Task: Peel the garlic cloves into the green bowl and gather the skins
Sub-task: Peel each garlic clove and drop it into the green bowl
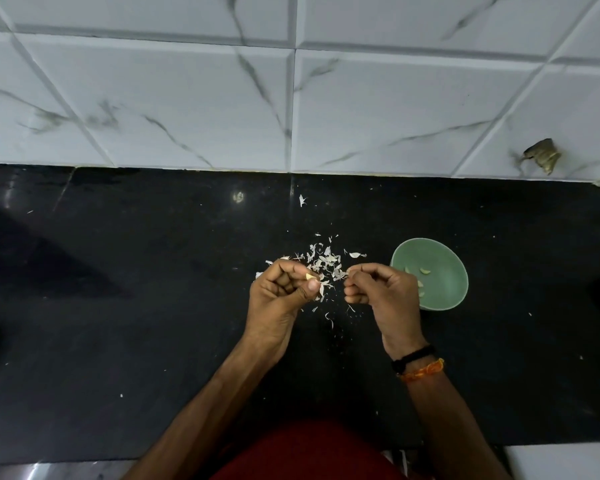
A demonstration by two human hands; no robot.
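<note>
The garlic clove (309,276) sat pinched between the thumb and forefinger of my left hand (280,292), its pale tip showing just past the thumbnail; the other fingers were curled into the palm, so that grip was closed tight on the clove. My right hand (378,289) was just beside it, a small gap apart, fingers curled in, thumb and forefinger tips pressed together on what looked like a scrap of skin, too small to be sure of. Both hands were above the garlic skins (326,263), a loose white scatter on the black worktop (118,323), with one stray flake farther off toward the tiled wall (187,98). The green bowl (444,258) stood on the worktop right of my right hand, holding a few peeled cloves (425,271). Black and orange threads (418,363) circled my right wrist.
</note>
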